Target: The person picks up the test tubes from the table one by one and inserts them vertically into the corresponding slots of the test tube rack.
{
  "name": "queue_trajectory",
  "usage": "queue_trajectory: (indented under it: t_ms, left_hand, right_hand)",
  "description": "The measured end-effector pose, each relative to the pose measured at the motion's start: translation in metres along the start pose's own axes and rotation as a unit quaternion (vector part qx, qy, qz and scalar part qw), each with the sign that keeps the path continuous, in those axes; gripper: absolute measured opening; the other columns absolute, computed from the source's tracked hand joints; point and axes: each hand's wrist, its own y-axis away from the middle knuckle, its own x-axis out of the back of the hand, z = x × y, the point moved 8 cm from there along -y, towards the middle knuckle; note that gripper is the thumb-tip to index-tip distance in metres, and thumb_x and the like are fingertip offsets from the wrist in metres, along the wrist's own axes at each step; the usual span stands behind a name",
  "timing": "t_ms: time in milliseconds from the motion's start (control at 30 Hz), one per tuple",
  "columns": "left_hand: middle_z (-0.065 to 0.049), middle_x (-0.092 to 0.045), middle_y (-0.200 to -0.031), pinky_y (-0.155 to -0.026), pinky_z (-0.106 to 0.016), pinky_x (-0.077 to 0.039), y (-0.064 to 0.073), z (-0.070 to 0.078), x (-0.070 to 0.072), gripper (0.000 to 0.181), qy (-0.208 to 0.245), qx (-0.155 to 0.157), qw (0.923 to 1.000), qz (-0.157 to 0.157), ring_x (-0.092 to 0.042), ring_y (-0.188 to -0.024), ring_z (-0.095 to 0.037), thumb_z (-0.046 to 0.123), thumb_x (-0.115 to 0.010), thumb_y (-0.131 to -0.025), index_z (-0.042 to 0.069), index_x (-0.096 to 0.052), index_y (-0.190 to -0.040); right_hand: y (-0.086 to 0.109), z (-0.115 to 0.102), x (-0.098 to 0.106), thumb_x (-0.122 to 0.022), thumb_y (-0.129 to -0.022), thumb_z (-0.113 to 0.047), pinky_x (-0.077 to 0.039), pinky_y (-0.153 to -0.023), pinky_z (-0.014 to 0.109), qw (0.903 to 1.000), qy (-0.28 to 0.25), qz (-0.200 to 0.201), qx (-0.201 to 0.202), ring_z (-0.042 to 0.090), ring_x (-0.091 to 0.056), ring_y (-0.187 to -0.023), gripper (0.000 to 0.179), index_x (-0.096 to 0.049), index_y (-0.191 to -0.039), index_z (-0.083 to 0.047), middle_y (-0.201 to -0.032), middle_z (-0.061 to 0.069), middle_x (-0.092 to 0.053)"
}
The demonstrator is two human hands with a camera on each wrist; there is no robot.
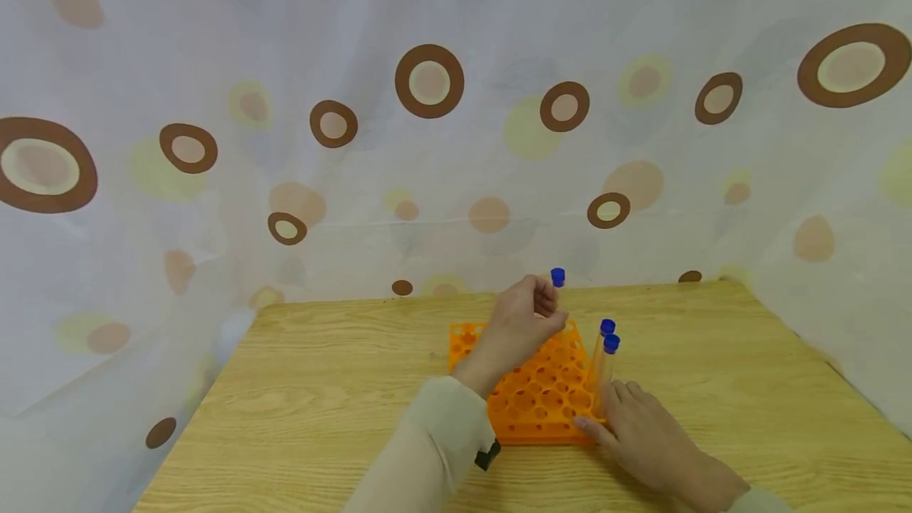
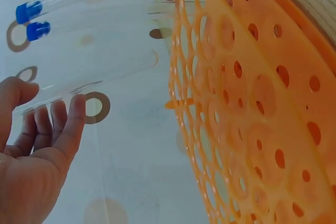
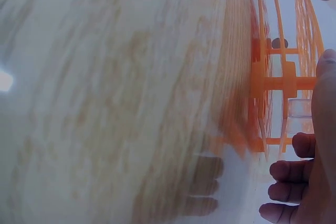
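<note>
My left hand [image 1: 518, 319] is raised over the back part of an orange test tube rack [image 1: 545, 378]. Between its thumb and fingers it pinches a clear test tube [image 2: 86, 85], whose blue cap [image 1: 558, 277] sticks up above the fingers. The tube's rounded end stands apart from the rack's top in the left wrist view. Down at the rack's front right corner, my right hand [image 1: 644, 434] holds the rack, thumb at the front edge and fingers along the right side. Two blue-capped test tubes [image 1: 611, 345] stand upright at the rack's right edge, one behind the other.
The rack stands on a wooden table [image 1: 335, 386], its top full of round holes in several sizes. Behind the table and along both sides hangs a pale curtain [image 1: 370, 180] with brown rings and dots. A dark band [image 1: 488, 456] shows at my left cuff.
</note>
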Motion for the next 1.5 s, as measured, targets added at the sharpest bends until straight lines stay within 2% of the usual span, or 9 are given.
queue_trajectory:
  t_ms: [167, 367, 767, 1033, 1233, 1400, 1500]
  left_hand:
    - [0.004, -0.059, -0.097, -0.076, -0.017, -0.053, -0.006, 0.003, -0.01, 0.02, 0.009, -0.007, 0.9999, 0.009, -0.059, -0.088, -0.004, 0.015, -0.07, -0.093, 0.011, -0.056, -0.107]
    - [0.004, -0.058, -0.099, -0.076, -0.016, -0.053, -0.005, 0.001, -0.02, 0.018, 0.0, -0.005, 1.0, 0.006, -0.059, -0.089, -0.004, 0.016, -0.069, -0.094, 0.013, -0.056, -0.107]
    - [0.005, -0.06, -0.098, -0.076, -0.016, -0.051, -0.005, -0.011, -0.037, 0.017, -0.001, 0.02, 0.9998, -0.004, -0.058, -0.087, -0.003, 0.015, -0.068, -0.094, 0.012, -0.058, -0.108]
    - [0.007, -0.059, -0.096, -0.077, -0.016, -0.051, -0.004, -0.02, -0.048, 0.015, -0.006, 0.054, 0.9985, -0.013, -0.055, -0.085, -0.002, 0.015, -0.069, -0.094, 0.015, -0.058, -0.105]
    - [0.006, -0.059, -0.096, -0.077, -0.016, -0.051, -0.003, -0.023, -0.05, 0.014, -0.007, 0.063, 0.998, -0.005, -0.055, -0.084, -0.002, 0.015, -0.069, -0.093, 0.017, -0.058, -0.102]
    - [0.005, -0.059, -0.097, -0.077, -0.015, -0.051, -0.004, -0.023, -0.053, 0.015, -0.002, 0.061, 0.9981, 0.002, -0.054, -0.085, -0.002, 0.014, -0.069, -0.093, 0.018, -0.059, -0.103]
    - [0.004, -0.059, -0.098, -0.076, -0.014, -0.05, -0.004, -0.022, -0.055, 0.015, -0.012, 0.049, 0.9987, 0.01, -0.054, -0.085, -0.001, 0.014, -0.069, -0.093, 0.018, -0.059, -0.104]
  right_hand:
    - [0.0, 0.0, 0.0, -0.045, -0.099, -0.059, -0.028, -0.063, 0.027, 1.0, 0.001, -0.004, 0.0, 0.014, -0.033, -0.071, 0.047, -0.047, -0.09, -0.014, -0.077, -0.003, -0.037]
    - [0.001, -0.001, 0.0, -0.046, -0.099, -0.059, -0.027, -0.063, 0.026, 1.0, -0.001, -0.005, -0.001, 0.013, -0.032, -0.07, 0.046, -0.046, -0.09, -0.014, -0.076, -0.003, -0.036]
    - [0.002, -0.001, 0.001, -0.047, -0.099, -0.058, -0.028, -0.064, 0.026, 1.0, 0.004, 0.006, 0.001, 0.012, -0.032, -0.07, 0.045, -0.047, -0.089, -0.014, -0.075, -0.005, -0.036]
    - [0.001, -0.001, 0.0, -0.047, -0.099, -0.059, -0.028, -0.064, 0.027, 1.0, 0.007, 0.003, -0.001, 0.013, -0.032, -0.07, 0.046, -0.048, -0.09, -0.013, -0.075, -0.004, -0.036]
    - [0.001, -0.001, 0.0, -0.046, -0.099, -0.059, -0.027, -0.064, 0.026, 1.0, 0.002, 0.0, -0.001, 0.013, -0.031, -0.07, 0.046, -0.048, -0.089, -0.014, -0.075, -0.004, -0.036]
    - [0.002, -0.001, 0.002, -0.047, -0.099, -0.058, -0.028, -0.064, 0.026, 1.0, 0.002, 0.004, 0.0, 0.013, -0.032, -0.07, 0.045, -0.049, -0.09, -0.014, -0.075, -0.005, -0.036]
    - [0.002, -0.002, 0.002, -0.047, -0.098, -0.059, -0.028, -0.065, 0.026, 1.0, 0.001, 0.002, -0.002, 0.012, -0.032, -0.07, 0.045, -0.049, -0.09, -0.015, -0.075, -0.005, -0.036]
